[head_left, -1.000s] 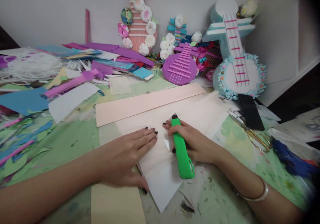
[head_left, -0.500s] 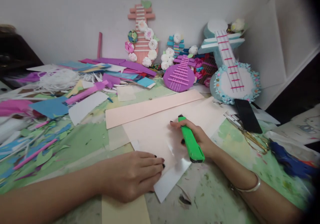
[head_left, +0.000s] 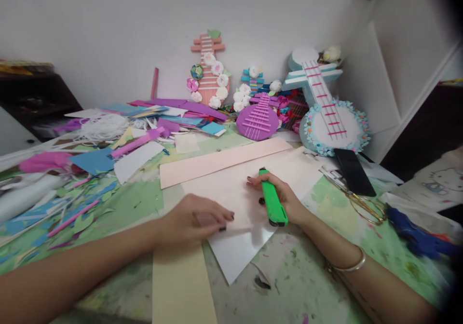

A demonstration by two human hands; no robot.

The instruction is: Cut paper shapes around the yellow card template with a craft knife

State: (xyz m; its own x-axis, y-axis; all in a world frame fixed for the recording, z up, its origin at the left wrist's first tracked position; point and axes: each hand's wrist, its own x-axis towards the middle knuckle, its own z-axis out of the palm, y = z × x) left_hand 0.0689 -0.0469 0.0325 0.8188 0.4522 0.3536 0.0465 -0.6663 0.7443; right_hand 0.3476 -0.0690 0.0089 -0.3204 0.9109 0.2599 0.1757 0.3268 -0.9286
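Observation:
My right hand point(head_left: 285, 196) is wrapped round a green box cutter point(head_left: 274, 206) with black ends, its far end pointing away from me over a pale pink sheet point(head_left: 231, 198). My left hand point(head_left: 191, 220), slightly blurred, has its fingers stretched out and holds nothing, just over the near left part of that sheet. Beneath the sheet, a glossy white sheet point(head_left: 231, 259) sticks out toward me. A long pale pink strip point(head_left: 224, 160) lies across the far side. Under my left wrist runs a pale yellow strip point(head_left: 181, 285).
Coloured offcuts point(head_left: 90, 160) cover the left side. At the back stand a purple paper lute point(head_left: 257, 121), a pink one with flowers point(head_left: 208, 83) and a light blue one point(head_left: 334, 126). To the right lie a black phone point(head_left: 353, 172), gold-handled scissors point(head_left: 367, 208) and a blue glue gun point(head_left: 415, 232).
My left hand has lifted from the near part of the sheet and shifted up, uncovering more white sheet. My right hand still holds the box cutter in nearly the same place. The view has tilted up.

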